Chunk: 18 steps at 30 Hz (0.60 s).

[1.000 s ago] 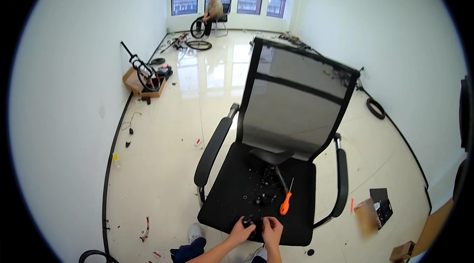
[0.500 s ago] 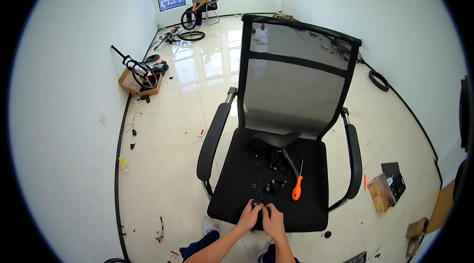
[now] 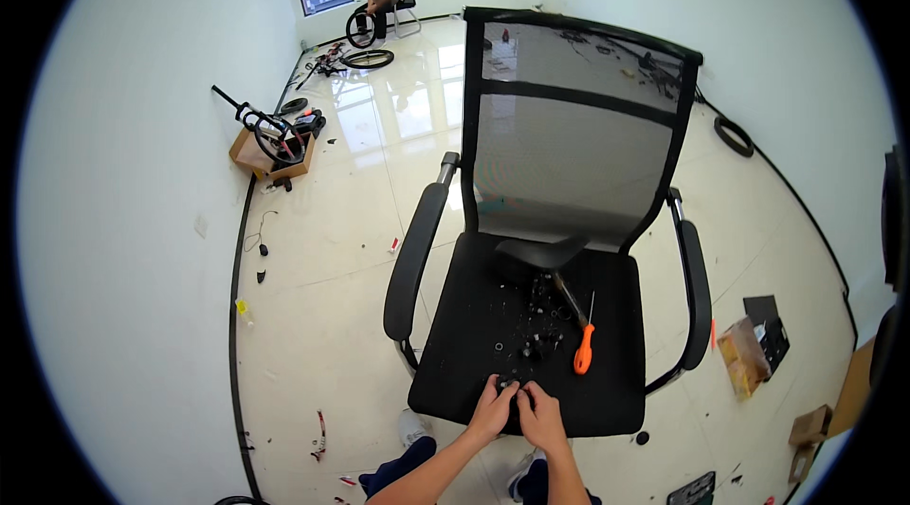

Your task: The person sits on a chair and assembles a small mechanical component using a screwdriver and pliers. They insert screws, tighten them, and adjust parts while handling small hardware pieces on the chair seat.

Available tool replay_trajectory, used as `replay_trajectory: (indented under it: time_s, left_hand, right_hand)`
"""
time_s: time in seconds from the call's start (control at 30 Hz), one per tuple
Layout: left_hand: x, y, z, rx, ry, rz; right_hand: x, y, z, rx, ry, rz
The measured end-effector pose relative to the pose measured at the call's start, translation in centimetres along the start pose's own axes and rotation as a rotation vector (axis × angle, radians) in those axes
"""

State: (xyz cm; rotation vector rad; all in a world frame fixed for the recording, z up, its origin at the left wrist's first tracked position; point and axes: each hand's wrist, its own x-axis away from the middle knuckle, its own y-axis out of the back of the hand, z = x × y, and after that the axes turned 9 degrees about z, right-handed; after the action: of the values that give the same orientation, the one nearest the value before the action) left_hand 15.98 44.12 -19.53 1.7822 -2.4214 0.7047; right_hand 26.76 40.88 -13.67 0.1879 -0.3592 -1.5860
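A: Your left hand (image 3: pixel 490 410): fingers curled in, pinching a small dark part (image 3: pixel 510 380). Agree?

B: Agree. Your right hand (image 3: pixel 540 415) has bent fingers, tips up against that same part. Gripping or only touching? Can't tell, your fingers cover it.

A: Position, with the orange screwdriver (image 3: pixel 585 351) as reference?

B: Part's left of the screwdriver and on your side of its handle, by the front edge of the chair seat (image 3: pixel 450 368).

A: Which of your hands is nearer the part?

B: Call it even. It sits between your fingertips, straight ahead of your palms. Your right is the one nearer the screwdriver.

A: Long axis?

B: Of the part: too small and too covered to read. The screwdriver lies with its handle toward you, shaft pointing away and slightly right.

A: Loose stuff near your hands?

B: Pile of dark pieces (image 3: pixel 538 346) just left of the screwdriver handle. Small ring (image 3: pixel 499 347) farther left, beyond your fingertips. Black saddle (image 3: pixel 545 254) past the screwdriver and to its left, its post (image 3: pixel 570 298) slanting back toward the screwdriver's shaft.
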Motion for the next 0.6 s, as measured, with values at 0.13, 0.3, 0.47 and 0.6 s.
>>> replay_trajectory:
  time_s: [0.13, 0.3, 0.47, 0.6]
  left_hand:
    - [0.8, -0.7, -1.2, 0.042, 0.068, 0.008]
    - [-1.3, -0.7, 1.7, 0.021, 0.091, -0.039]
    - [-1.0, -1.5, 0.7, 0.088, 0.048, 0.001]
    - [-1.4, -0.7, 0.2, 0.066, 0.108, 0.051]
  right_hand:
    - [0.3, -0.1, -0.4, -0.026, 0.018, -0.049]
    - [0.9, 1.9, 5.4, -0.625, -0.247, 0.004]
    - [-1.9, 3.0, 11.4, -0.522, 0.016, -0.041]
    - [0.1, 1.7, 3.1, -0.478, -0.242, 0.002]
